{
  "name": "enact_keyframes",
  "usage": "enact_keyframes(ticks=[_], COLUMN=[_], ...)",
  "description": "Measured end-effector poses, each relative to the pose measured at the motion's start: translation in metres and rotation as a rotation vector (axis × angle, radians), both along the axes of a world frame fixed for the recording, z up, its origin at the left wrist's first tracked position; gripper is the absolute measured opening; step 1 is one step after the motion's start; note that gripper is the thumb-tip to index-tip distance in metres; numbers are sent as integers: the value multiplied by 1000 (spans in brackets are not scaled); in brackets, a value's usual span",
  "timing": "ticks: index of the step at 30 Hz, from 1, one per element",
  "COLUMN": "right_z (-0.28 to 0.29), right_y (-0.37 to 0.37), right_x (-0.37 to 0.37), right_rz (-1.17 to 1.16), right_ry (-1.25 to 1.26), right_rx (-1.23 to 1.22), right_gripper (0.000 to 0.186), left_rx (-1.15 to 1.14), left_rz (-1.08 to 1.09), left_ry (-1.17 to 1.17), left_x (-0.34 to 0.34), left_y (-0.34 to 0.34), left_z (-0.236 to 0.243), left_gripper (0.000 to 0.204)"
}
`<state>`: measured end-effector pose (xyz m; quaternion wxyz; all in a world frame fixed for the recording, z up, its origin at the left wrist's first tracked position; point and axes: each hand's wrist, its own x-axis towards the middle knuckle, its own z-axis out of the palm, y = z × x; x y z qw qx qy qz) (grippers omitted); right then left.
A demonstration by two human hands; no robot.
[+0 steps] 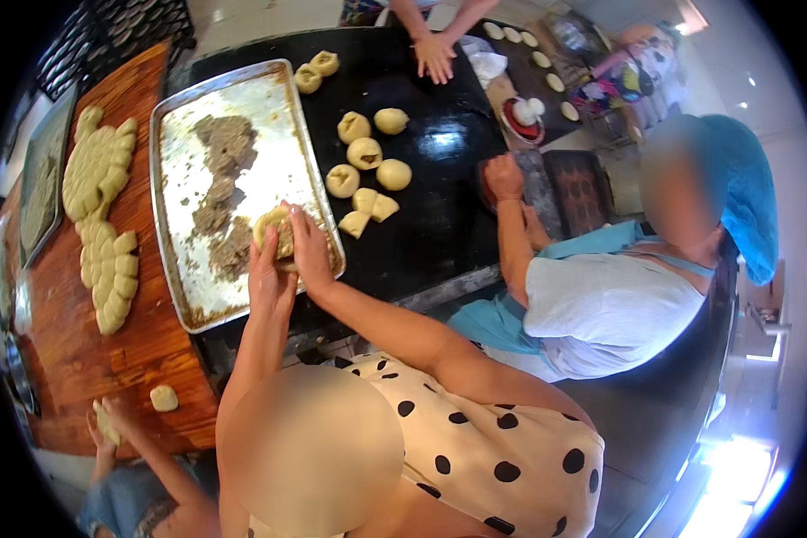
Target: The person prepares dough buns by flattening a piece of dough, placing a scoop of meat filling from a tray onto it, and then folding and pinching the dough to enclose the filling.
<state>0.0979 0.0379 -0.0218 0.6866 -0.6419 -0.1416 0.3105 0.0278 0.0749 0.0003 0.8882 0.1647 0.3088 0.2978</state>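
My left hand (271, 280) and my right hand (308, 248) are closed together round an opened piece of dough (267, 221), pale yellow with brown filling inside. They hold it over the near right part of a large metal tray (181, 193). Crumbly brown filling (224, 148) lies in clumps down the tray's middle. Right of the tray, on the black tabletop (462, 202), sit several round dough balls (391, 121), some with filling showing at the top. Nearest to my right hand there are a few cut, unfilled dough pieces (366, 206).
A wooden table (166, 359) on the left bears a slab of scored dough (108, 179) and one loose piece (163, 398). Another person's hands (108, 421) work dough there. A co-worker in a blue cap (749, 197) stands at the right; someone's hands (435, 56) press the far tabletop.
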Motion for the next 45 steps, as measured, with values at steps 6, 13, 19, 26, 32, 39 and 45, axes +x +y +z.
enact_keyframes(ticks=[6,13,19,26,32,39,45], right_z=[13,30,38,35,36,46,24], right_y=[13,17,21,23,3,-3,6], right_x=[0,-17,-15,-11,-23,-20,-12], right_rz=[48,-2,16,109,-126,-126,82], right_ry=[-77,411,397,1258,488,151,-311], right_rx=[66,140,206,407,360,214,28], right_gripper=[52,45,36,38,34,37,41], left_rx=[-8,25,149,145,87,155,-99], left_rz=[48,64,-54,81,106,115,179], left_ry=[15,116,323,-26,76,198,-30], left_x=[-3,-17,-10,-38,-5,5,-1], left_y=[12,13,15,25,-6,-11,5], left_z=[10,17,26,23,25,26,20], left_gripper=[36,32,35,54,43,36,49])
